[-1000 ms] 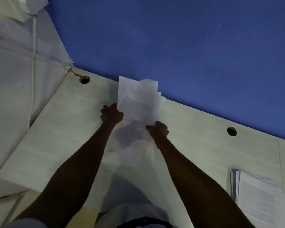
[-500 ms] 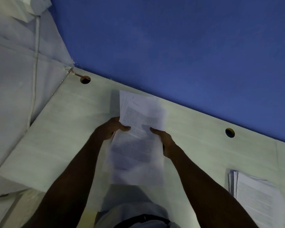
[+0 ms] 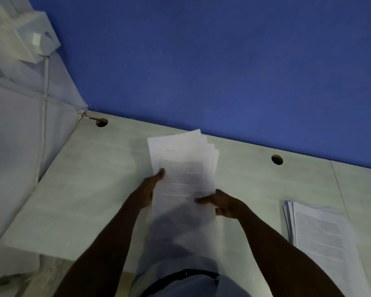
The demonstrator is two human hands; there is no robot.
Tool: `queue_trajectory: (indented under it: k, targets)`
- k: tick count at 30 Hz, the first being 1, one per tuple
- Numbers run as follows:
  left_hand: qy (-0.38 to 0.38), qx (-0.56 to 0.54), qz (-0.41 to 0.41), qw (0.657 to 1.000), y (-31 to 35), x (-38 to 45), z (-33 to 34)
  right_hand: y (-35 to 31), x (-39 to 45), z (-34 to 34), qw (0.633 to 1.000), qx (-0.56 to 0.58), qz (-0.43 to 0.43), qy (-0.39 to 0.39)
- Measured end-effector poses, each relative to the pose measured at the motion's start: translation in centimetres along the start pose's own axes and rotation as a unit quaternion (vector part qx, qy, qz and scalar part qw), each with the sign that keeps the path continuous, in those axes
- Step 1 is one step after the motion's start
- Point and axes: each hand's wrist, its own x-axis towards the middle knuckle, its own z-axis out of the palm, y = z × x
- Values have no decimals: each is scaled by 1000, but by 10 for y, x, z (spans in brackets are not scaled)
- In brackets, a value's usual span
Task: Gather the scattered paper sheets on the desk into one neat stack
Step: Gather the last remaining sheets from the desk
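A bundle of printed paper sheets point(image 3: 183, 168) is held above the pale desk point(image 3: 84, 200), its top edges fanned and uneven. My left hand point(image 3: 147, 189) grips the bundle's left edge, thumb on the front sheet. My right hand point(image 3: 222, 203) pinches the right edge lower down. The bottom of the bundle is blurred. A second pile of printed sheets point(image 3: 321, 239) lies flat on the desk at the right, slightly fanned along its left side.
A blue wall point(image 3: 223, 71) runs behind the desk. Two round cable holes point(image 3: 101, 122) point(image 3: 277, 159) sit near the back edge. A white partition with a cable point(image 3: 44, 125) stands at the left. My torso is at the front edge.
The bundle has shifted a little to the right and its top edges have fanned out. My right hand has slid lower on the right edge; my left thumb now rests on the front sheet.
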Motion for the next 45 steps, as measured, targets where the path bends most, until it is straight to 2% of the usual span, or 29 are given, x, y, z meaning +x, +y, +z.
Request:
queue_trajectory:
  k: [2,4,6,8,11,16,20,23,25,28,31,34,38,41,45]
  targets:
    - [-72,38,-38,996,-26,-13,8,18,-6,7,998,-23,32,-46]
    - [-89,99,-29,991,-45,-22,7,32,-12,12,997,-41,51,-52]
    - [-50,72,-21,996,-58,-20,1,42,-13,12,999,-8,36,-12]
    - [28,28,4,999,-58,-18,0,48,-13,10,998,58,-3,35]
    - [131,-46,28,990,-54,-12,3,56,-15,3,982,181,-42,44]
    - [111,-143,20,983,-59,-13,19,83,-30,-2,928,363,-46,66]
    - [82,-156,-13,984,-96,17,32,95,-26,9,934,348,-74,42]
    - [31,-134,-64,988,-96,2,48,100,-19,11,929,321,-44,176]
    - [15,-118,-71,990,-81,-17,49,105,-17,7,925,322,-33,201]
    - [48,-119,-41,991,-54,-26,17,111,-22,-6,935,301,-32,185]
    - [63,-120,-21,991,-18,-30,-29,113,-27,-25,952,272,-52,127]
    - [53,-28,-31,998,18,-44,-60,109,-27,-42,970,222,-31,93]
    - [-27,87,-87,992,48,-61,-67,92,-33,-51,981,189,-41,30]
    - [-79,163,-91,979,53,-63,-51,77,-41,-48,982,185,-14,-43]
    - [-121,192,-97,969,49,-60,-25,71,-33,-39,984,160,-47,-65]
